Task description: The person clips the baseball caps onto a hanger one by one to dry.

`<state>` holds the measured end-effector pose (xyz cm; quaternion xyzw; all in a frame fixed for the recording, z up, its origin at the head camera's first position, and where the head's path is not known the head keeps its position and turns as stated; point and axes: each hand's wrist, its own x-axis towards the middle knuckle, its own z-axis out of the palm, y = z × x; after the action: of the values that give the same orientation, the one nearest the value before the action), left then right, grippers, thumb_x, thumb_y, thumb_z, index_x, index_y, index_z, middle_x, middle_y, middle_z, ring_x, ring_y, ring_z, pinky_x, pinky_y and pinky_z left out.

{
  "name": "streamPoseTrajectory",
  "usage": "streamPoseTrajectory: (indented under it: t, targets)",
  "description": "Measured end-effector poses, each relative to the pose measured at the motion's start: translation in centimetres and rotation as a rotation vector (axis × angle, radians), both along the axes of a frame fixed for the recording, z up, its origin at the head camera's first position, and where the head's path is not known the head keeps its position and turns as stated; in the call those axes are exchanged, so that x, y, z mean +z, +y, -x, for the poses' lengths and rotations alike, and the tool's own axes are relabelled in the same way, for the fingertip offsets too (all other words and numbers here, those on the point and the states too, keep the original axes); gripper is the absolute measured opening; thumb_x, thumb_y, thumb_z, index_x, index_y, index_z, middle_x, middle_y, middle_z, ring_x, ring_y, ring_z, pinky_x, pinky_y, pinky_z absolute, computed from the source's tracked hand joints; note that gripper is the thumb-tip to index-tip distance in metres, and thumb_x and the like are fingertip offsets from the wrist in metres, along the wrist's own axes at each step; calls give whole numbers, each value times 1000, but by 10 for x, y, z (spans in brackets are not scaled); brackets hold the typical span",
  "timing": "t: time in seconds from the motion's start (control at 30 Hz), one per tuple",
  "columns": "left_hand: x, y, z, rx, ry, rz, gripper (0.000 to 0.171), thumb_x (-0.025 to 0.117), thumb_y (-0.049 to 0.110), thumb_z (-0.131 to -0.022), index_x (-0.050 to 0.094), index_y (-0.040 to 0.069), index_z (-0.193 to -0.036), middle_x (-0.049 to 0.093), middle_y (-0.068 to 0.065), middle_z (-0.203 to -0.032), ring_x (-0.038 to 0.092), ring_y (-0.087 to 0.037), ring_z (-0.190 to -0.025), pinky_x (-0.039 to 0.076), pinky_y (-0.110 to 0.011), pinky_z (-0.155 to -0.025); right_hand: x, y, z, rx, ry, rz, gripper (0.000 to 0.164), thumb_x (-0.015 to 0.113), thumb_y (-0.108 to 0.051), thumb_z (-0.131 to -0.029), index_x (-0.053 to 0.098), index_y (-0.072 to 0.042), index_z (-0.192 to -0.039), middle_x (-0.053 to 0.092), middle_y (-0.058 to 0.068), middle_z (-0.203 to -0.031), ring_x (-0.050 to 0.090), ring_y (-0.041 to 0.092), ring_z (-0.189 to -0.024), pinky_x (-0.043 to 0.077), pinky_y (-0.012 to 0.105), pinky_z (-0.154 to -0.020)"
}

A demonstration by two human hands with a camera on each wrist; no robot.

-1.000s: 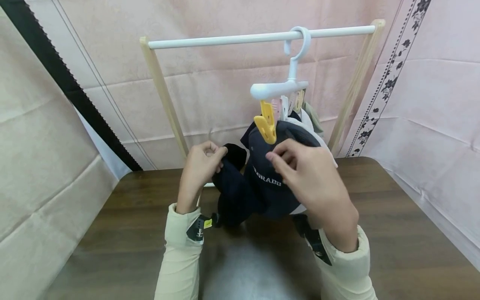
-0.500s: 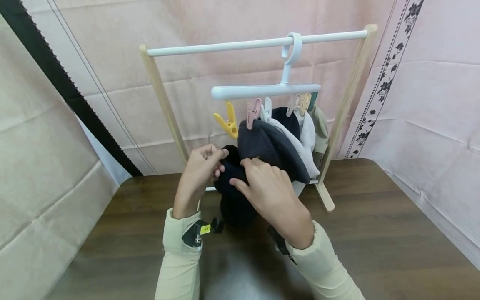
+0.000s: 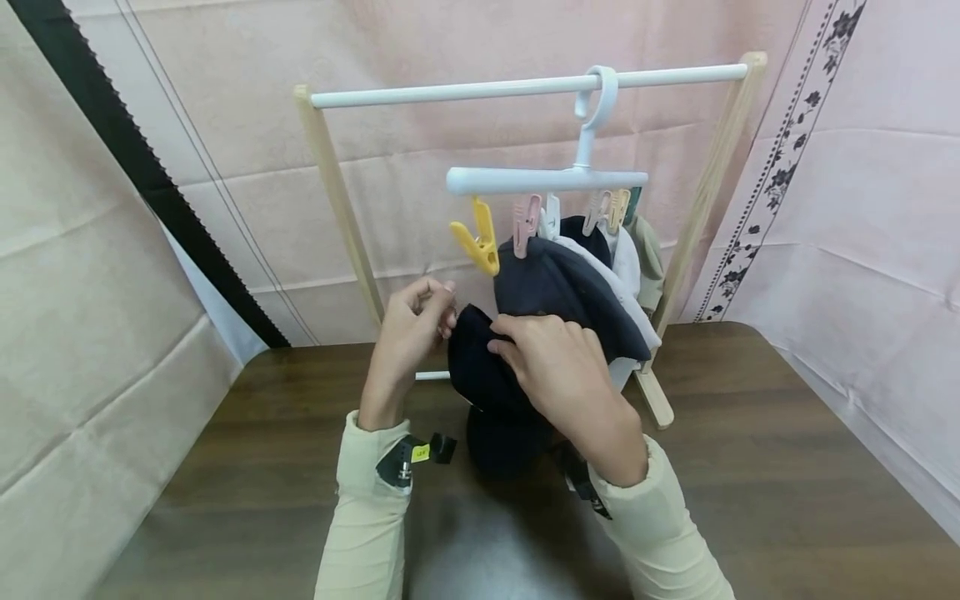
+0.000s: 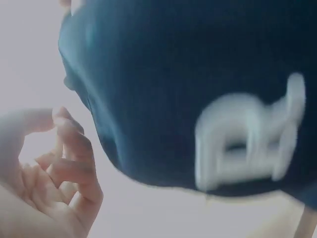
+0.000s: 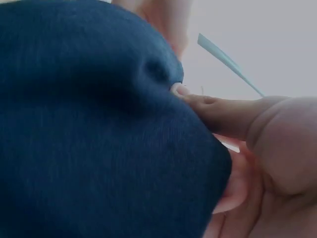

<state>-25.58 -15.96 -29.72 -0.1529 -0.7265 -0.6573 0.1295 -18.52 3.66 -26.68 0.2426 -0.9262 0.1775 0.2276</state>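
My right hand [image 3: 566, 367] pinches the edge of a navy baseball cap [image 3: 480, 375] between thumb and fingers. White raised lettering on this cap [image 4: 148, 99] fills much of the left wrist view. My left hand [image 3: 412, 329] is just left of the cap, apart from it, fingers loosely curled with nothing between them. Above the cap a yellow clothespin [image 3: 482, 242] dangles from the left end of a pale blue hanger [image 3: 525, 180]. Beside it a pink clothespin [image 3: 527, 225] holds a charcoal cap [image 3: 543, 283], which hangs behind my right hand.
The hanger hooks over a white rail [image 3: 450, 92] on a wooden-legged rack. Further right, more clothespins hold a white cap [image 3: 626, 304] and an olive one [image 3: 648, 258]. The rack stands on a brown wooden table [image 3: 750, 467] with pale cloth behind.
My right hand moved left and down from near the yellow clothespin and took hold of the navy cap. My left hand has let go of it. The hanger has turned to face me.
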Motion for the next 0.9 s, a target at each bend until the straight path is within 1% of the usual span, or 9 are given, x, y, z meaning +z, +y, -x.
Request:
streamPoseTrajectory:
  t: [0.07, 0.13, 0.23, 0.37, 0.47, 0.53, 0.63, 0.77, 0.9]
  targets:
    - [-2, -1, 4, -3, 64, 54, 24, 59, 22, -110, 67, 4, -96, 68, -7, -85, 62, -15, -74, 48, -26, -64, 2, 6, -2, 7, -1, 11, 16, 75, -25, -100, 67, -21, -87, 56, -5, -65, 57, 20, -60, 38, 35, -46]
    - [-5, -2, 8, -22, 145, 140, 22, 55, 20, -111, 70, 5, -107, 71, -8, -103, 66, -18, -93, 53, -31, -82, 4, 11, -4, 12, 5, 22, 14, 75, -25, -100, 69, -21, -89, 58, -6, -67, 59, 19, -62, 39, 35, -48]
    - [-11, -3, 13, -97, 275, 270, 28, 45, 13, -113, 72, 5, -121, 70, -9, -125, 65, -22, -120, 50, -43, -105, 7, 19, -8, 15, 13, 46, 5, 76, -25, -99, 74, -22, -96, 66, -7, -78, 65, 19, -69, 45, 39, -53]
    - [-17, 0, 17, -222, 388, 335, 34, 41, 4, -111, 72, 5, -123, 69, -9, -132, 61, -22, -129, 46, -46, -113, 11, 29, -13, 10, 16, 69, 5, 76, -25, -99, 77, -23, -104, 74, -8, -90, 70, 19, -78, 50, 43, -60]
    - [-20, 2, 18, -284, 415, 334, 26, 46, 6, -111, 73, 5, -113, 70, -7, -117, 64, -20, -116, 48, -40, -106, 15, 36, -15, 10, 7, 80, 6, 76, -26, -99, 78, -23, -104, 75, -8, -92, 70, 17, -80, 51, 44, -62]
    - [-21, 2, 17, -295, 414, 326, 21, 50, 10, -111, 70, 6, -105, 66, -5, -101, 63, -18, -98, 50, -35, -93, 17, 40, -15, 12, -3, 91, 6, 75, -26, -100, 78, -23, -104, 75, -9, -91, 69, 16, -79, 51, 44, -64]
    - [-21, 2, 14, -301, 429, 294, 20, 50, 10, -111, 64, 8, -97, 53, -2, -83, 51, -19, -76, 44, -31, -73, 21, 47, -16, 33, -29, 104, 6, 73, -25, -102, 77, -23, -104, 70, -8, -83, 63, 16, -75, 49, 41, -67]
    - [-19, 4, 12, -275, 493, 236, 22, 49, 10, -112, 62, 7, -94, 48, 0, -79, 46, -17, -68, 39, -29, -64, 23, 52, -15, 91, -76, 114, 7, 70, -23, -104, 76, -20, -106, 66, -7, -79, 58, 17, -74, 48, 39, -72]
    - [-18, 8, 9, -222, 555, 192, 27, 50, 17, -113, 63, 5, -93, 52, 0, -78, 49, -16, -68, 41, -28, -62, 23, 54, -14, 137, -126, 124, 17, 67, -26, -106, 78, -17, -115, 76, -5, -97, 67, 17, -87, 54, 42, -82]
